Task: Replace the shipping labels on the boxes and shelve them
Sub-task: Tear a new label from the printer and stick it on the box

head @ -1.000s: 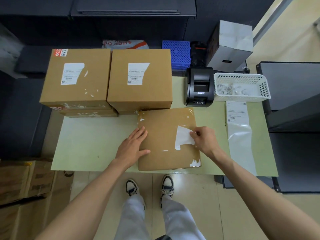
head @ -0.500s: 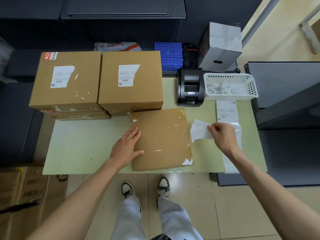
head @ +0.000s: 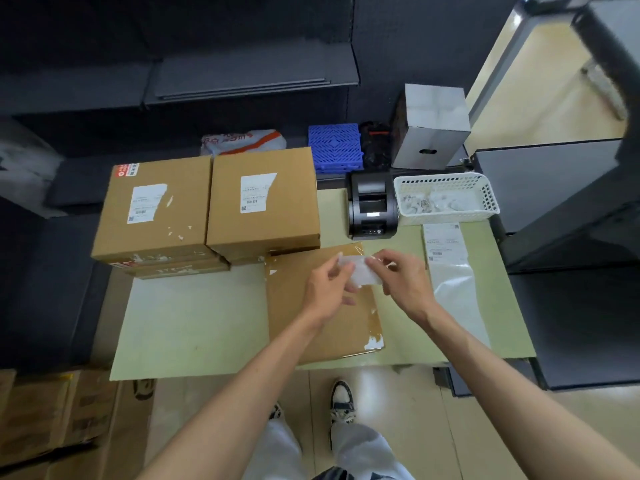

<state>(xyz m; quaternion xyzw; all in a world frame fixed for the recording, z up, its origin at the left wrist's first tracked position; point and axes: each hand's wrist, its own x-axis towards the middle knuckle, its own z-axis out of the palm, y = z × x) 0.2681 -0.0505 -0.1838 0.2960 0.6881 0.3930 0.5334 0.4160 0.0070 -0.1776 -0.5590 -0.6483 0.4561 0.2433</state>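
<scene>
A peeled white label (head: 360,271) was held in the air between both hands, above the far part of the flat brown box (head: 322,306). It was pinched at its left end by the thumb and fingers of the left hand (head: 329,289), and at its right end by the fingertips of the right hand (head: 401,282). The label was motion-blurred; no print could be read. The flat box lay on the pale green table (head: 194,323) directly under the fingers, with white label scraps left at its near right corner.

Beyond the fingers and to the left, two taller brown boxes were stacked at the table's far edge, the left box (head: 156,209) and the right box (head: 263,199), each with a torn white label on top. Just past the fingers a black label printer (head: 372,206) was seen, with a white plastic basket (head: 446,199) beside it on the right. To the right of the right-hand fingers, a printed label sheet (head: 450,268) lay flat on the table.
</scene>
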